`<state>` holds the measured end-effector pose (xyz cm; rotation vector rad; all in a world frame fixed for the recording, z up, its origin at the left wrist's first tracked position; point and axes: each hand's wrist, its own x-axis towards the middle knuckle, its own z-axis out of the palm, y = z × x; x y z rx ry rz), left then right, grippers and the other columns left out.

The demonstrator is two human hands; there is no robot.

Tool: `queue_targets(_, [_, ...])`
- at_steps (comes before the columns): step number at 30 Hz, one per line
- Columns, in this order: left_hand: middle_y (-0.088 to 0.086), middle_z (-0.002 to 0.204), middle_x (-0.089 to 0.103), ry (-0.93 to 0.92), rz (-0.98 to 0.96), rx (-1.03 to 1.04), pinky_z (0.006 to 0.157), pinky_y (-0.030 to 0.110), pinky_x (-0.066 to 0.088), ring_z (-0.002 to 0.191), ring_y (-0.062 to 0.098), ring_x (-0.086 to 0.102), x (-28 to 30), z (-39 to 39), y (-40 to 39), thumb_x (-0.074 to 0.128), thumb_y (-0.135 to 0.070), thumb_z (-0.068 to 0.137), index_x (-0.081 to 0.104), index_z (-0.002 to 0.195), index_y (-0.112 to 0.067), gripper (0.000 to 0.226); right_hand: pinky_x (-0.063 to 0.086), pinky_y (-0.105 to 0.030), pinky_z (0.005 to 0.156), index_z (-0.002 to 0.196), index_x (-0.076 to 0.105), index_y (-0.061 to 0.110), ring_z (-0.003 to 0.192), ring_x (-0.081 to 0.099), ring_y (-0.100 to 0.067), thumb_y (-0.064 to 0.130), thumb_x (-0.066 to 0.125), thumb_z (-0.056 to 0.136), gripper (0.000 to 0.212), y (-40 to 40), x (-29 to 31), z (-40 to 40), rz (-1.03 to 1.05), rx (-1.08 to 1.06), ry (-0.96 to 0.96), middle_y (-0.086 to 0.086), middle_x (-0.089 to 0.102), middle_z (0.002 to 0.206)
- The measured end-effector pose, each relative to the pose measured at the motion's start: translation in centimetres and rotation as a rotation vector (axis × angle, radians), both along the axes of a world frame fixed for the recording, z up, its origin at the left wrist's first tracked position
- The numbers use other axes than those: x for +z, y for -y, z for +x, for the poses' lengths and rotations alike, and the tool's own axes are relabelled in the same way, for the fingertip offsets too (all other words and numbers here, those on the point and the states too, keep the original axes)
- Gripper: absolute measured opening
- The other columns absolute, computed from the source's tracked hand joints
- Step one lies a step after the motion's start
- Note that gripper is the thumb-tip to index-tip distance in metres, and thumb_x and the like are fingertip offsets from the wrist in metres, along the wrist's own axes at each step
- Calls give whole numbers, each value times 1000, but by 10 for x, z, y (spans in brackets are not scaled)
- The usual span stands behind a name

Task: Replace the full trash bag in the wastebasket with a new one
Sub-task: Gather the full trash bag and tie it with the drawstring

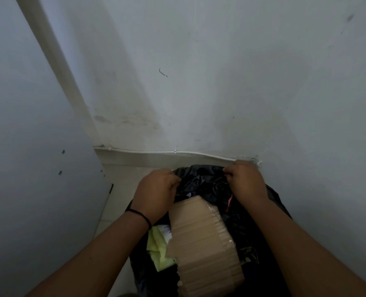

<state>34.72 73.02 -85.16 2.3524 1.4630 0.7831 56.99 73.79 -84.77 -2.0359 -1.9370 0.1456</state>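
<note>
Both hands are clenched on the far edge of the black bag (201,181), the left hand (156,189) at its left side and the right hand (245,179) at its right, set apart from each other. The bag sits on the floor (122,181) in a corner by the wall (199,82). A cardboard box (203,239) and yellow cloth (158,247) fill its mouth. A black band (138,215) circles the left wrist.

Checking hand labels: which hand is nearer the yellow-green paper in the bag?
Left. The left hand grips the black trash bag rim just above the yellow-green paper; the right hand grips the rim across the cardboard box.
</note>
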Motion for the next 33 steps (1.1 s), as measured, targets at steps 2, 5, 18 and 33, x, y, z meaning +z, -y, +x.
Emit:
queue_targets(2, [1,69,68,-24,-19,-80,58,19,46,62,16,63,5,4,7,61,-16,78,74,71,-15,14,47,-35,75,97,75,8,89,61,-33,4,57,83,23,0,1,0,-9,6,17,-16,66,93])
queue_targets(5, [5,77,67,75,-59,94,64,28,43,71,20,60,9,0,3,54,-26,91,70,76,-10,27,46,-34,74,99,75,9,90,60,-32,4,56,84,25,0,2,-1,-20,-2,28,-15,65,94])
queue_targets(18, [3,80,67,187,-211,211,64,20,45,68,12,60,35,3,13,59,-14,87,66,80,-10,11,44,-32,70,97,74,4,88,60,-31,1,53,84,25,1,4,-2,-26,-4,76,-15,64,96])
queue_targets(33, [17,87,65,61,-59,169,69,21,42,74,26,62,-32,-21,19,62,16,73,66,116,-6,48,50,-33,71,84,67,14,83,62,-26,38,55,89,28,14,40,-18,-157,48,18,-9,68,83])
